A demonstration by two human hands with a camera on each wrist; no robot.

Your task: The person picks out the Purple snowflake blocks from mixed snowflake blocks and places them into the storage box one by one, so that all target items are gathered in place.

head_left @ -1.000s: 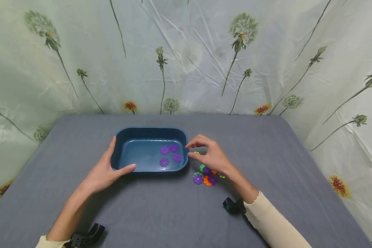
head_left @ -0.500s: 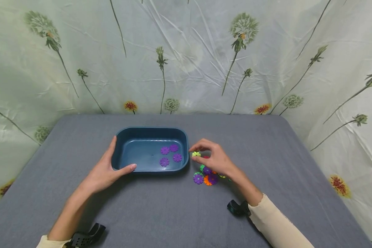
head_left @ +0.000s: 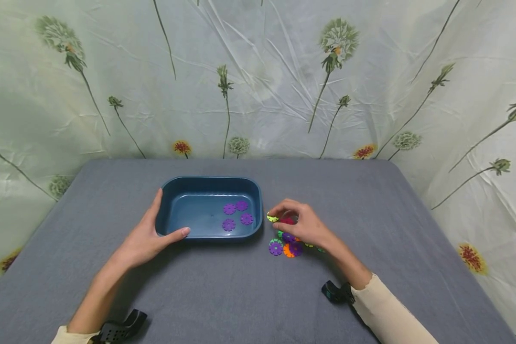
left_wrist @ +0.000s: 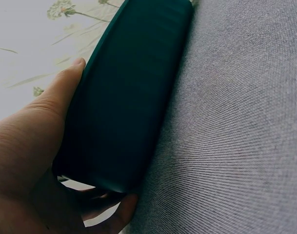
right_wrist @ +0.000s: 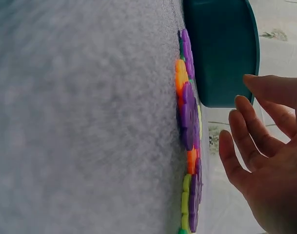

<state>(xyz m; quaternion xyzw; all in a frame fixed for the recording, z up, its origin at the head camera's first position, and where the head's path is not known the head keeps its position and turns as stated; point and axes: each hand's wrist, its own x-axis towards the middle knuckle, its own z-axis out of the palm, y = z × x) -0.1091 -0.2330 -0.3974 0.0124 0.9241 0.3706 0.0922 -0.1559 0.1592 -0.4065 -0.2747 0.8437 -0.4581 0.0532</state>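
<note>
A dark blue plastic tub sits on the cloth, with several purple notched disks lying flat inside at its right end. My left hand grips the tub's left end, thumb along the near side and fingers round the far corner; the left wrist view shows the thumb against the tub wall. Just right of the tub, my right hand hovers over a pile of coloured notched disks, its thumb and fingers apart and nothing between them. A yellow-green disk and a red disk show by its fingertips.
The pile has purple disks, an orange disk and green ones, some overlapping and partly hidden under the right hand. Grey cloth covers the table. A curtain with a dandelion print hangs behind its far edge.
My right hand has drawn back from the tub's right rim, rightward and a little nearer, over the pile, uncovering the yellow-green and red disks. My left hand and the tub hold still.
</note>
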